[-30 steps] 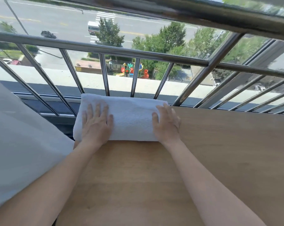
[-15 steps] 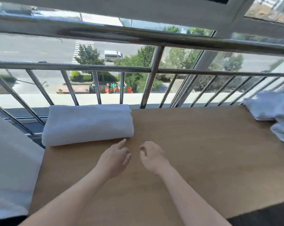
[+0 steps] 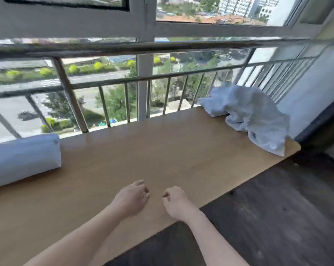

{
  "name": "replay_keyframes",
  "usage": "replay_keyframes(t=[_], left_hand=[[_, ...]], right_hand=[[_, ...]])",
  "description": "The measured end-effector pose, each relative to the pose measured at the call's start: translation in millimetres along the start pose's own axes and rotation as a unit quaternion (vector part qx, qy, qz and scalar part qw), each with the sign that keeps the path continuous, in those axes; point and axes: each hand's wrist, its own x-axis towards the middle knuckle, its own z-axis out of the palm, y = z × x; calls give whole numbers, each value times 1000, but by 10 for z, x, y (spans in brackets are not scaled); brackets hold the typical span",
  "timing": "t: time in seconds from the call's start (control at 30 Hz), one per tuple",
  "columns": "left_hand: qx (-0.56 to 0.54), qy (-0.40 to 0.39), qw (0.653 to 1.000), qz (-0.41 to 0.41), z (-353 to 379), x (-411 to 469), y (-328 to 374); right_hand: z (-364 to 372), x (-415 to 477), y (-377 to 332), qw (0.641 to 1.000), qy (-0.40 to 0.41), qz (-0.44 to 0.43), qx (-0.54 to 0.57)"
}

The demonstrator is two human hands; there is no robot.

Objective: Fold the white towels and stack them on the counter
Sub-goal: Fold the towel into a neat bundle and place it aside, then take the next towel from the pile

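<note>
A folded white towel (image 3: 22,160) lies at the far left of the wooden counter (image 3: 162,154), by the railing. A crumpled heap of white towels (image 3: 254,116) sits at the counter's far right end. My left hand (image 3: 130,199) and my right hand (image 3: 176,203) hover side by side over the counter's near edge, between the two. Both hang with fingers loosely curled and hold nothing. Neither hand touches a towel.
A metal railing (image 3: 143,79) with upright bars runs along the counter's far side, with a window frame behind it. Dark wood floor (image 3: 277,217) lies to the right of the counter. A wall and a dark door edge (image 3: 319,120) close off the right end.
My hands lifted off the folded towel and drew back toward me. The view swung right, so the folded towel slid to the left edge and the crumpled heap came fully into sight.
</note>
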Motion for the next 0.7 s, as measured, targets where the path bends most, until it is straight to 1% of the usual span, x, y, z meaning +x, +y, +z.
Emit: replay_keyframes(t=[0.1,0.2,0.37,0.5,0.6,0.7], left_hand=[[-1,-12,1000,28,127,252,563],[2,-18,999,41,160,508,945],[6,-32,998,48,198,1037,1290],[-10,-43,997,55,238,1649,1560],[-17,-58,996,72,239,2134,1836],[0,-56,993,100,152,2581,2156]], right_hand=[[-322,-95,522,1000,20,17,4],[-637,-54,871,999,37,31,8],[-1009,226,1304,998,40,48,12],[-1350,547,1648,997,36,72,21],[-1656,760,1920,993,46,100,33],[-1978,929,2169,990,62,117,44]])
